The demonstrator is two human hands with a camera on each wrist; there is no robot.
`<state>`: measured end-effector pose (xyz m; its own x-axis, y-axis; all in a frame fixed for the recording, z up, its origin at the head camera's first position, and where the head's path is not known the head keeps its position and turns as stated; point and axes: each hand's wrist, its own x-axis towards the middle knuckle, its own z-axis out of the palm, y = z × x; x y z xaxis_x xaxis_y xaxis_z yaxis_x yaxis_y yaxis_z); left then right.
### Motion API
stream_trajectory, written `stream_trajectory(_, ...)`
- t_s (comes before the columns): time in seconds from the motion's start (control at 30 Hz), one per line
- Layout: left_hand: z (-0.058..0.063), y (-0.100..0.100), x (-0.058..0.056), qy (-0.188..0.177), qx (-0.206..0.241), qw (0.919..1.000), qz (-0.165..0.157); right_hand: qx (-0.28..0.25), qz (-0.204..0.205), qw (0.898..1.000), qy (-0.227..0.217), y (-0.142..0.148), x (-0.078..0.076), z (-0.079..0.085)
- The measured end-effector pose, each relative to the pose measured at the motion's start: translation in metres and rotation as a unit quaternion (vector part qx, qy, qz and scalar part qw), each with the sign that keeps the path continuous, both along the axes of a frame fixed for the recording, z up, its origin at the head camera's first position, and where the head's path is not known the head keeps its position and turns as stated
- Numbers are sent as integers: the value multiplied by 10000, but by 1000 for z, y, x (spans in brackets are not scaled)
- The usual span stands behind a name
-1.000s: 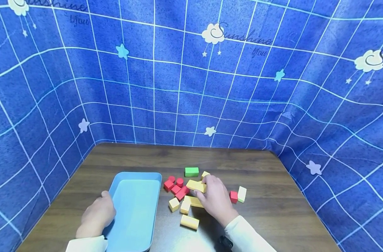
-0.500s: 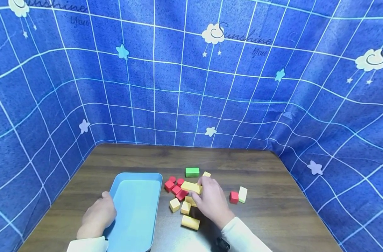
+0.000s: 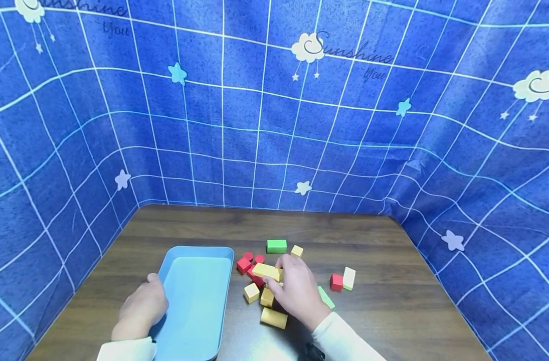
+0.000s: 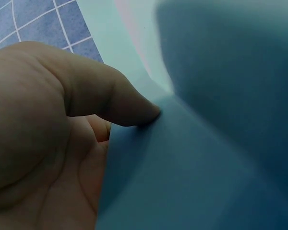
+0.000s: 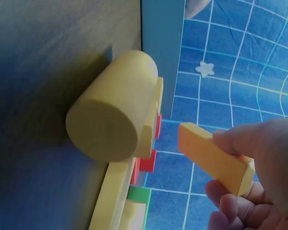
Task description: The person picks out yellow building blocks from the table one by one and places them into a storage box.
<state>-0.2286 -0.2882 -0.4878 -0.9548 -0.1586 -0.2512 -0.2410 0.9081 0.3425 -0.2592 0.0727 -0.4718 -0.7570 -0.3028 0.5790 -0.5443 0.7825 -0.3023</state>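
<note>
At the left wall of the blue tray (image 3: 194,301), my left hand (image 3: 142,304) grips the rim. The left wrist view shows the thumb (image 4: 129,103) pressed on the inner face, with the other fingers mostly hidden outside. My right hand (image 3: 298,290) pinches a long yellow block (image 3: 265,272) between thumb and fingers. In the right wrist view this block (image 5: 211,155) is lifted off the table. Below it in the head view lie several red blocks (image 3: 244,265), partly covered, and yellow blocks (image 3: 251,293). A yellow cylinder (image 3: 274,318) lies on its side nearer the front.
Behind the pile are a green block (image 3: 276,246) and a small yellow block (image 3: 297,251). To the right lie a red block (image 3: 336,282), a pale block (image 3: 349,279) and a light green piece (image 3: 326,298) by the right wrist. Blue patterned cloth (image 3: 274,125) surrounds the wooden table (image 3: 391,321).
My right hand has moved left with the yellow block, over the red blocks towards the tray. The light green piece has come into view behind it. My left hand stays on the tray.
</note>
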Motion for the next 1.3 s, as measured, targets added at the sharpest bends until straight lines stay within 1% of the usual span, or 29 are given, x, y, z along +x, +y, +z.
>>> stream_trajectory(0.2,1,0,1,63,-24,10000,-24,24,95,9999,-60,-5,3,0)
stream_trajectory(0.37,-1,0,2,208,-26,9998,-64,40,180,9998,-83,-9,5,0)
stream_trajectory(0.6,0,0,2,195,-10,9998,-30,57,261,9996,122,-15,8,0)
stream_trajectory(0.7,-1,0,2,195,-13,9998,-35,84,270,9995,129,-18,10,-1)
stream_trajectory(0.97,-3,-1,2,206,-11,9998,-18,223,258,9994,-76,-27,15,-1)
stream_trajectory(1.3,0,0,3,288,5,9996,-25,358,382,9984,-211,-42,18,2)
